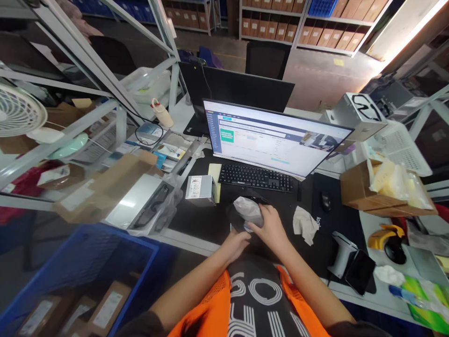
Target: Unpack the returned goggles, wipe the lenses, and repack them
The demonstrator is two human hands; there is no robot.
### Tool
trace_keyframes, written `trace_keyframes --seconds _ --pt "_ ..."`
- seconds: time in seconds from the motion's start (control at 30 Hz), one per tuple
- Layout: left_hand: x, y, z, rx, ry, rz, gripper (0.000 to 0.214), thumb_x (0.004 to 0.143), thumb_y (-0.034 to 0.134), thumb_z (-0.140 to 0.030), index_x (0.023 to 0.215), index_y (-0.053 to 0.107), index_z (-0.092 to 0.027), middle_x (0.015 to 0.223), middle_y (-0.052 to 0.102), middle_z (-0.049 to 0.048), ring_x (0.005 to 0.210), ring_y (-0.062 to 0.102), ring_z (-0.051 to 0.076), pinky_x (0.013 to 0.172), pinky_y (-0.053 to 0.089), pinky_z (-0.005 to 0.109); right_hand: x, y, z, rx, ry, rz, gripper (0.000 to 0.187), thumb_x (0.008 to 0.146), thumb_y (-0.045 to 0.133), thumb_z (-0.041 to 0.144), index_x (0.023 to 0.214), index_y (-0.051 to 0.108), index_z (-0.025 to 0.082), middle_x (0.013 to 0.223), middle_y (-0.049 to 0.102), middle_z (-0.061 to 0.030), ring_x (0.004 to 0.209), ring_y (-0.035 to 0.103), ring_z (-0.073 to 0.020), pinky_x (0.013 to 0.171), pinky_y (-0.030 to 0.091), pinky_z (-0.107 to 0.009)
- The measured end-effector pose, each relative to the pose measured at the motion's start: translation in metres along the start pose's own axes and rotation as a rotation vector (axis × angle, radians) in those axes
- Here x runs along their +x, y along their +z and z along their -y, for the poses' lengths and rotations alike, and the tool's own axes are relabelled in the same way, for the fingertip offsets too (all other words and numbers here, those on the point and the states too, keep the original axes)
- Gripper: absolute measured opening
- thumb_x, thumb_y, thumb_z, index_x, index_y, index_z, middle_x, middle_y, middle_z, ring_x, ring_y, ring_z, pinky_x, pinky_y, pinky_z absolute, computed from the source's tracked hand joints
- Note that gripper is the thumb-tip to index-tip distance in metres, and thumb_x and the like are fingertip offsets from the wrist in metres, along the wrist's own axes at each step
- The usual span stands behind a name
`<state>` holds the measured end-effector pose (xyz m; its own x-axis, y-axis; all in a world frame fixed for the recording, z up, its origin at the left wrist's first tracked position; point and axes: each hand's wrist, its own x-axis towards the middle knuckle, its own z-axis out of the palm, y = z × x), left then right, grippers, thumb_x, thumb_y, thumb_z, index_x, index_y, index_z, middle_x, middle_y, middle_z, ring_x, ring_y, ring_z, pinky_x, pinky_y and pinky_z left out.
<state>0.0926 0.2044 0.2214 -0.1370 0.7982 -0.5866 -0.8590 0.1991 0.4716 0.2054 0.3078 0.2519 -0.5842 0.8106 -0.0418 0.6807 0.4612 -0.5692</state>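
Since the pale wrapped bundle [248, 210] looks soft, right hand [275, 229]: clamped on it, thumb on near side, fingers along right flank, probably to keep the wrapping from slipping.
Left hand [234, 248]: fingers curled at the near lower edge, seemingly a support from below; fingertips hidden, can't tell if closed on anything.
Bundle spot: above black desk mat [187, 219], in front of the body, near side of keyboard [256, 179]; resting or lifted, can't tell.
Dark piece [235, 216]: just left of and partly behind bundle; too dark to identify.
Forearm pose: right forearm [310, 285] angles inward from lower right, left forearm [194, 285] from lower left; wrists close, hands near each other.
Small labelled box [200, 188]: on mat left of hands, beside yellow sheet [215, 174], likely parked within reach.
Crumpled wrap [305, 224]: lying right of right hand, apparently set aside.
Monitor [273, 138]: lit, behind keyboard, angled for reading while working.
Mouse [326, 202]: right, on its pad [338, 224], likely placed for right-hand use.
Scanner [343, 255]: standing farther right, nearer the desk edge.
Blue crate [149, 264]: lower left, beside desk, boxes inside.
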Motion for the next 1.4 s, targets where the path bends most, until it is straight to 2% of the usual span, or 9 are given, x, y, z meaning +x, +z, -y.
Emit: trace_keyframes --seconds 0.13,0.43,0.57,0.8,0.93,1.0,1.13,1.23,1.4 --pt "0.004 -0.005 0.011 0.003 -0.078 -0.009 0.045 0.058 0.076 -0.006 0.101 0.068 -0.014 0.097 0.073 0.0092 0.094 0.069 0.026 0.085 0.056 0.036 0.006 0.009 0.0 -0.031 0.058 0.076 0.04 0.073 0.066 0.016 0.114 0.063 0.016 0.113 0.057 -0.0142 0.108 0.05 -0.0322 0.098 0.043 -0.046" --pt "0.021 -0.009 0.026 0.0 -0.205 -0.156 0.026 0.068 0.074 0.004 0.086 0.064 -0.012 0.088 0.072 0.0094 0.089 0.071 0.021 0.09 0.058 0.032 0.004 0.02 -0.012 0.215 0.011 0.085 0.053 0.052 0.059 0.004 0.103 0.055 0.02 0.097 0.061 -0.0045 0.095 0.056 -0.0263 0.093 0.041 -0.043" --pt "0.023 -0.011 0.021 0.058 -0.293 -0.192 0.014 0.081 0.074 -0.016 0.083 0.06 -0.011 0.079 0.07 0.0112 0.081 0.073 0.02 0.091 0.058 0.032 0.001 0.004 -0.03 0.471 0.046 -0.018 0.062 0.06 0.059 0.015 0.121 0.048 0.021 0.099 0.062 -0.0041 0.088 0.06 -0.0218 0.083 0.049 -0.035" --pt "0.01 -0.011 0.003 0.336 -0.429 -0.036 0.049 0.076 0.074 -0.054 0.081 0.065 -0.006 0.082 0.071 0.0246 0.083 0.074 0.032 0.088 0.057 0.044 -0.011 -0.014 -0.067 0.889 0.183 -0.194 0.048 0.064 0.067 0.027 0.11 0.058 0.019 0.102 0.069 -0.0093 0.096 0.065 -0.0288 0.087 0.054 -0.044" --pt "-0.012 -0.01 -0.017 0.602 -0.221 -0.02 0.032 0.071 0.079 -0.044 0.075 0.068 -0.015 0.076 0.071 0.0152 0.091 0.072 0.036 0.089 0.055 0.051 -0.026 -0.027 -0.073 1.048 0.231 -0.274 0.05 0.068 0.068 0.028 0.117 0.058 0.023 0.099 0.071 -0.007 0.096 0.068 -0.0283 0.089 0.055 -0.048" --pt "-0.019 -0.008 -0.03 0.694 -0.038 -0.035 0.024 0.067 0.082 -0.03 0.086 0.072 -0.02 0.102 0.072 0.0126 0.121 0.06 0.035 0.108 0.043 0.05 -0.031 -0.033 -0.068 1.165 0.254 -0.26 0.051 0.068 0.068 0.026 0.118 0.058 0.025 0.097 0.071 -0.0049 0.095 0.069 -0.0283 0.09 0.055 -0.052" --pt "-0.012 -0.004 -0.046 1.133 0.466 0.134 0.064 0.06 0.082 -0.012 0.12 0.068 -0.029 0.152 0.045 0.0064 0.149 0.024 0.033 0.125 0.006 0.052 -0.028 -0.038 -0.049 1.445 0.289 -0.164 0.053 0.064 0.069 0.023 0.116 0.058 0.025 0.093 0.071 -0.0032 0.1 0.068 -0.0303 0.097 0.05 -0.06" --pt "0.005 0.0 -0.044 1.351 0.647 0.201 0.077 0.057 0.088 -0.02 0.129 0.062 -0.027 0.151 0.045 0.0123 0.144 0.032 0.038 0.122 0.01 0.057 -0.013 -0.032 -0.036 1.454 0.29 -0.099 0.051 0.064 0.069 0.026 0.114 0.059 0.025 0.088 0.071 -0.0027 0.1 0.069 -0.031 0.098 0.049 -0.062" --pt "0.021 0.011 -0.039 1.232 0.69 0.215 0.087 0.052 0.093 -0.029 0.133 0.06 -0.028 0.141 0.054 0.0122 0.133 0.044 0.037 0.119 0.022 0.054 0.017 -0.02 -0.024 1.456 0.197 0.012 0.05 0.065 0.06 0.028 0.115 0.058 0.024 0.093 0.07 -0.0036 0.102 0.067 -0.0293 0.101 0.047 -0.062"
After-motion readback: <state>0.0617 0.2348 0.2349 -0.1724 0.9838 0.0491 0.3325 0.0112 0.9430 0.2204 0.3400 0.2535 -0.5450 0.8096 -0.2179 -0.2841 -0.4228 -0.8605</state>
